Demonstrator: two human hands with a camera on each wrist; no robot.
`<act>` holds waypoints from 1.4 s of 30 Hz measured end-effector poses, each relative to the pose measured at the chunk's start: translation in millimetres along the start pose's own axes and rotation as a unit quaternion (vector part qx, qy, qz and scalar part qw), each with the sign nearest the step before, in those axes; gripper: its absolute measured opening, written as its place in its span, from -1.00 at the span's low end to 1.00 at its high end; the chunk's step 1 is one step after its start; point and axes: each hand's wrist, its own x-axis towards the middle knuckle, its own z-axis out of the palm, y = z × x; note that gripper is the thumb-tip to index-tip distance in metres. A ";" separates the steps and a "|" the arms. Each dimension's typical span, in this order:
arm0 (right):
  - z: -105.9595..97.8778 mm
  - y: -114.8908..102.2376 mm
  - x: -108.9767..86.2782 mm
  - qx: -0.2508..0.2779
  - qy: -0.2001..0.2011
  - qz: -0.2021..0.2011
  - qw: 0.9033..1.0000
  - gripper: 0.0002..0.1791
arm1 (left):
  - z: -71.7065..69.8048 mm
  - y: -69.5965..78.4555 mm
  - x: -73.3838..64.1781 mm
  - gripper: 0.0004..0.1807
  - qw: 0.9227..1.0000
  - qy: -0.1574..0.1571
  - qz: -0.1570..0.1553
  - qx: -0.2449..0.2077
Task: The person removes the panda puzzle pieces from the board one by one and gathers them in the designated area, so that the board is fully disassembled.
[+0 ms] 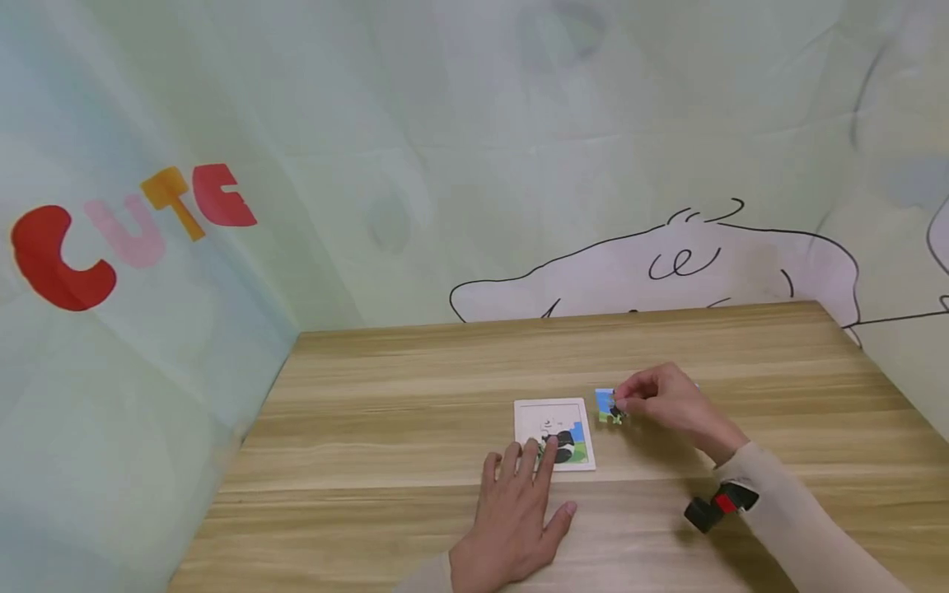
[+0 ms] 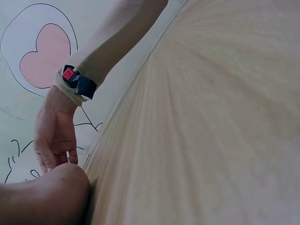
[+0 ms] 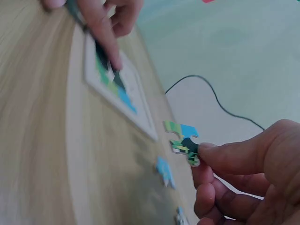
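My right hand (image 1: 670, 403) pinches a jigsaw piece (image 3: 190, 144) between thumb and fingers, to the right of the puzzle tray (image 1: 525, 408). This piece is blue, green and black, and it is held above the table in the right wrist view. A partly filled picture in black, white, green and blue lies inside the white-rimmed tray. My left hand (image 1: 515, 511) rests with spread fingers over the tray's near left part, hiding some of it. One fingertip touches the black area of the picture, as the right wrist view also shows.
Loose jigsaw pieces lie beside the tray, among them a blue one (image 3: 164, 171) and another (image 3: 180, 216) at the lower edge of the right wrist view. A wood-grain table (image 1: 385, 395) carries everything. Behind it hangs a printed backdrop (image 1: 371, 165).
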 end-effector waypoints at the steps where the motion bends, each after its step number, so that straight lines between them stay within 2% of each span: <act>1: -1.1 2.2 -1.2 -0.001 -0.004 0.004 1.000 -0.87 | 0.0 0.0 0.2 -0.17 1.000 -0.001 -0.001 0.000; 8: 3.6 14.6 -5.0 -0.022 -0.025 -0.038 0.999 -0.93 | -0.7 0.3 0.6 -0.16 1.000 -0.005 -0.008 0.002; 15: 12.2 14.6 -5.6 -0.107 0.011 -0.058 0.993 -0.95 | 1.2 0.6 0.4 -0.17 1.000 0.007 -0.003 0.002; 22: 18.4 15.6 -4.8 -0.129 0.030 -0.066 0.989 -0.96 | 1.9 0.3 1.5 -0.17 1.000 0.012 0.000 0.004; 29: 26.1 9.6 -1.8 -0.140 0.045 -0.100 0.984 -0.91 | 2.6 0.0 0.8 -0.18 1.000 0.006 -0.002 -0.003; 33: 34.7 -0.8 2.1 -0.131 0.036 -0.108 0.985 -0.95 | 2.3 -0.6 1.1 -0.20 1.000 0.001 -0.002 -0.003; 37: 45.4 -11.6 7.2 -0.113 0.012 -0.122 0.986 -0.89 | 1.9 -0.9 1.3 -0.24 1.000 0.004 -0.002 0.005; 42: 57.6 -22.5 12.3 -0.130 -0.014 -0.151 0.980 -0.81 | 2.0 -1.0 1.1 -0.27 1.000 0.007 -0.001 0.005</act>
